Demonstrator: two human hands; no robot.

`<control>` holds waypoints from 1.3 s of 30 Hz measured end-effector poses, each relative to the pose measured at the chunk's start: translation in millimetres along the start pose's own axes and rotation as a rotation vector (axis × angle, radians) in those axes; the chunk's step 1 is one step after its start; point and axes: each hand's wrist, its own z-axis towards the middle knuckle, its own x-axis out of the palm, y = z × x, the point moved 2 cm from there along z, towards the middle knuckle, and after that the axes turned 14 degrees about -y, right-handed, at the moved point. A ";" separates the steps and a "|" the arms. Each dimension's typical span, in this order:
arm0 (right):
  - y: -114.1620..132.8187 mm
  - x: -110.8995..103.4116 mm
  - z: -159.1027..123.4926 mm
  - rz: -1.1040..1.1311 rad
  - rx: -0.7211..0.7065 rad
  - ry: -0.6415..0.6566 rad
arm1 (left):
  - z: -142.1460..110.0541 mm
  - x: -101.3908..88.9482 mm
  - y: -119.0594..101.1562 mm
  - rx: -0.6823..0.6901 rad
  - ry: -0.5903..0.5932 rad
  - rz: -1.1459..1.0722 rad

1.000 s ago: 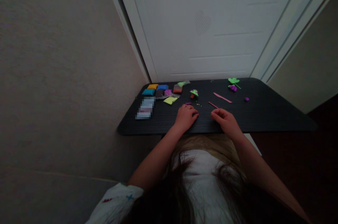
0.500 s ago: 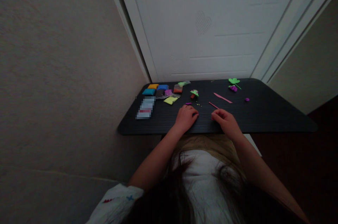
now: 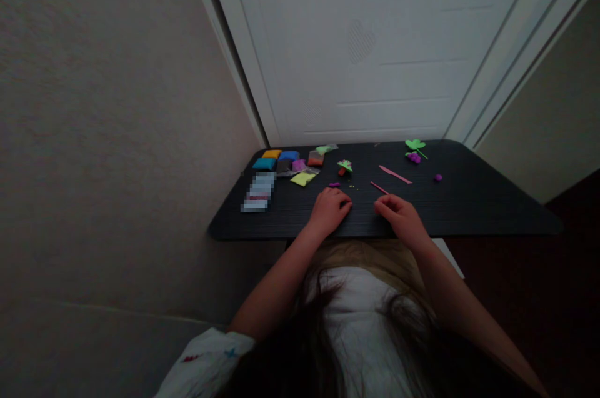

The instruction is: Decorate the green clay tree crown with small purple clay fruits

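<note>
My left hand (image 3: 329,209) lies palm down near the front of the black table, its fingers slightly curved and its thumb apart. Just beyond its fingertips is a small purple strip of clay (image 3: 334,185). My right hand (image 3: 396,212) is closed in a pinch; whatever is between the fingertips is too small or hidden to name. A thin pink stick (image 3: 379,187) reaches from beside those fingers away from me; I cannot tell whether they touch it. Further back stands a clay mushroom (image 3: 345,166) with a spotted green cap and a red stem, with yellow crumbs (image 3: 352,186) near it.
Bags of coloured clay, among them a yellow one (image 3: 304,179) and a teal one (image 3: 265,164), are at the table's left, behind a blurred-out packet (image 3: 259,192). A pink clay knife (image 3: 395,174), a purple lump (image 3: 438,177) and a green clover shape (image 3: 415,145) with purple clay (image 3: 413,158) lie right.
</note>
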 end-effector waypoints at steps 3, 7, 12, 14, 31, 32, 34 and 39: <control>0.2 0.5 -0.2 0.004 -0.002 0.006 | -0.2 -0.6 -0.1 -0.004 -0.001 -0.013; -0.1 1.0 -0.7 0.017 -0.004 0.008 | -0.5 -1.0 0.0 -0.014 -0.004 -0.040; -1.0 0.4 -0.4 0.034 -0.013 -0.008 | 0.1 -1.4 -0.1 -0.030 -0.018 -0.097; -0.9 0.5 0.6 0.039 -0.018 -0.014 | 1.1 -2.8 -0.5 -0.040 -0.030 -0.130; 115.0 -30.5 -69.0 0.292 -0.590 -0.188 | -25.1 -114.3 -103.5 -0.111 -0.107 -1.029; 117.7 -31.1 -71.8 0.306 -0.611 -0.170 | -27.2 -118.0 -106.1 -0.107 -0.102 -1.039; 120.4 -31.3 -75.6 0.326 -0.631 -0.140 | -30.7 -123.3 -109.3 -0.095 -0.097 -1.044; 123.2 -30.6 -80.3 0.338 -0.664 -0.100 | -33.8 -129.8 -111.9 -0.073 -0.114 -1.029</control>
